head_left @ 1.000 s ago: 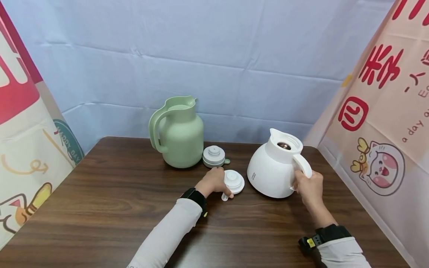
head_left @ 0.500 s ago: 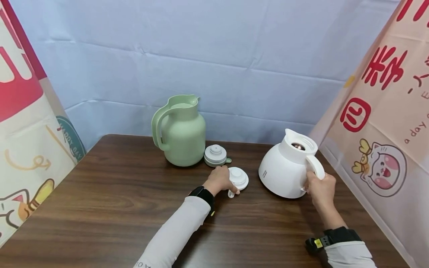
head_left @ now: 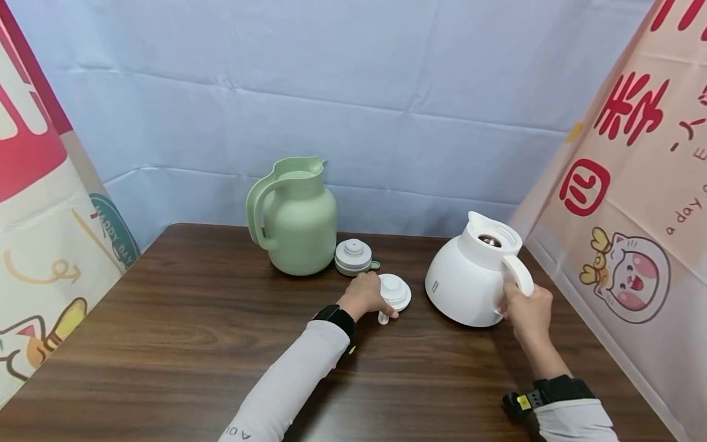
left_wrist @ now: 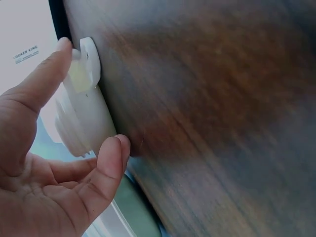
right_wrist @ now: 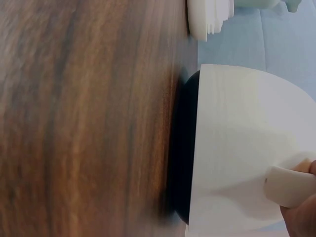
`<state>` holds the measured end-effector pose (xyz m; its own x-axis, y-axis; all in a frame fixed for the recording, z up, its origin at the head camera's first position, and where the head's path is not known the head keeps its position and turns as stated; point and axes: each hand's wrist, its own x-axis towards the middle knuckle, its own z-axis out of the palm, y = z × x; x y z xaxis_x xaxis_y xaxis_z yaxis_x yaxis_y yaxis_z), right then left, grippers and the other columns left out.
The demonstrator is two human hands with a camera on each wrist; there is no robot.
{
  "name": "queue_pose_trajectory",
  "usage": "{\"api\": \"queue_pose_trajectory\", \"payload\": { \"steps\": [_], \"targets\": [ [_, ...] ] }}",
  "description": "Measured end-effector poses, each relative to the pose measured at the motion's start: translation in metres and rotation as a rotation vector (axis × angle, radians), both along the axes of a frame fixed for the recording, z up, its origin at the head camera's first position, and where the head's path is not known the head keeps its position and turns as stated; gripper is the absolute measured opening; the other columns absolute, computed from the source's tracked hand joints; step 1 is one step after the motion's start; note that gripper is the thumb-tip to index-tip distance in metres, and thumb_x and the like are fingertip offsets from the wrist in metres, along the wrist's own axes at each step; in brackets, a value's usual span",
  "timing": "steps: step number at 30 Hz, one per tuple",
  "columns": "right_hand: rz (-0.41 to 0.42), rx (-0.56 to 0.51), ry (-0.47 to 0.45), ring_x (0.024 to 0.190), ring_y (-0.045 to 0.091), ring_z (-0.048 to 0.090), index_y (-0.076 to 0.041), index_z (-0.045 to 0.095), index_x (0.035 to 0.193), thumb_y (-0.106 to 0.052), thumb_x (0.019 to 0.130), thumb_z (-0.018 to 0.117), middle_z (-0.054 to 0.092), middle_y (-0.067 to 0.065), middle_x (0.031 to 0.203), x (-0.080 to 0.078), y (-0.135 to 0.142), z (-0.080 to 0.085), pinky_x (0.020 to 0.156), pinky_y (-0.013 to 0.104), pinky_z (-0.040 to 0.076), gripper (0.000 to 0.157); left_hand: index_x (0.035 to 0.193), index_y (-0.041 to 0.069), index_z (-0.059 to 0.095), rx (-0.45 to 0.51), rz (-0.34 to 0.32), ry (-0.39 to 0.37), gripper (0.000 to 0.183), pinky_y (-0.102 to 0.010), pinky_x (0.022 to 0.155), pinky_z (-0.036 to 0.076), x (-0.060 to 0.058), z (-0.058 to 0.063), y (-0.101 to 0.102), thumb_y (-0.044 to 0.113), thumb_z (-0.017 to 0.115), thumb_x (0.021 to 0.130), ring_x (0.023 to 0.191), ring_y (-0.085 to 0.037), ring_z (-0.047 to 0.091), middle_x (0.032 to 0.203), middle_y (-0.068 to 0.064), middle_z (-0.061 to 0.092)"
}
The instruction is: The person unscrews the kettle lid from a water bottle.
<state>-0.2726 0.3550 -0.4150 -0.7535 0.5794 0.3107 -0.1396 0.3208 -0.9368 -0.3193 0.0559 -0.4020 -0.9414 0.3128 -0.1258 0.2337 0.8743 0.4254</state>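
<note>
A white thermos jug (head_left: pixel 466 279), its top uncovered, stands upright on the brown table at the right. My right hand (head_left: pixel 529 314) grips its handle (right_wrist: pixel 289 186) from the right side. Left of the jug lies a round white lid (head_left: pixel 395 291) with a small tab toward me. My left hand (head_left: pixel 367 297) holds this lid from its left; in the left wrist view the thumb lies by the tab and the curled fingers reach the lid's other side. Part of the lid's left edge is hidden by the hand in the head view.
A green thermos jug (head_left: pixel 301 227) stands at the back, its handle to the left. Beside it lies a grey-white lid (head_left: pixel 353 255) with a green tab, just behind my left hand. A pale blue cloth (head_left: pixel 353 110) hangs behind the table (head_left: pixel 182 325), with printed cloths at both sides.
The white jug has slid to the right with my right hand on its handle. My left hand and the white lid have shifted slightly right and back. Over the last half second little moves.
</note>
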Motion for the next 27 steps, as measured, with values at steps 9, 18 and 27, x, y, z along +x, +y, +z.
{"api": "queue_pose_trajectory", "payload": {
  "steps": [9, 18, 27],
  "targets": [
    [0.033, 0.025, 0.051, 0.027, 0.019, 0.043, 0.0, 0.055, 0.059, -0.004, 0.078, 0.052, 0.047, 0.003, 0.035, -0.02, 0.022, -0.031, 0.02, 0.034, 0.031, 0.02, 0.117, 0.004, 0.055, 0.002, -0.012, 0.03, 0.078, -0.034, 0.073, 0.051, 0.0, -0.002, -0.001, 0.052, 0.078, 0.059, 0.091, -0.023, 0.057, 0.106, -0.011, 0.06],
    [-0.017, 0.049, -0.06, 0.056, 0.02, 0.054, 0.003, 0.055, 0.078, -0.013, 0.078, 0.061, 0.057, 0.008, 0.061, 0.01, -0.003, 0.006, 0.04, 0.023, 0.043, 0.017, 0.123, -0.001, 0.045, -0.009, -0.042, 0.022, 0.089, -0.035, 0.077, 0.05, 0.008, 0.002, -0.01, 0.054, 0.076, 0.061, 0.095, -0.025, 0.055, 0.11, -0.014, 0.056],
    [-0.155, 0.347, -0.017, 0.107, 0.029, 0.033, 0.003, 0.034, 0.124, -0.011, 0.072, 0.068, 0.03, 0.018, 0.115, 0.059, -0.044, 0.054, 0.087, 0.047, 0.032, 0.063, 0.13, 0.005, 0.044, -0.003, -0.11, 0.035, 0.081, -0.039, 0.078, 0.05, 0.026, 0.008, -0.039, 0.051, 0.072, 0.069, 0.1, -0.025, 0.055, 0.12, -0.01, 0.056]
  ]
}}
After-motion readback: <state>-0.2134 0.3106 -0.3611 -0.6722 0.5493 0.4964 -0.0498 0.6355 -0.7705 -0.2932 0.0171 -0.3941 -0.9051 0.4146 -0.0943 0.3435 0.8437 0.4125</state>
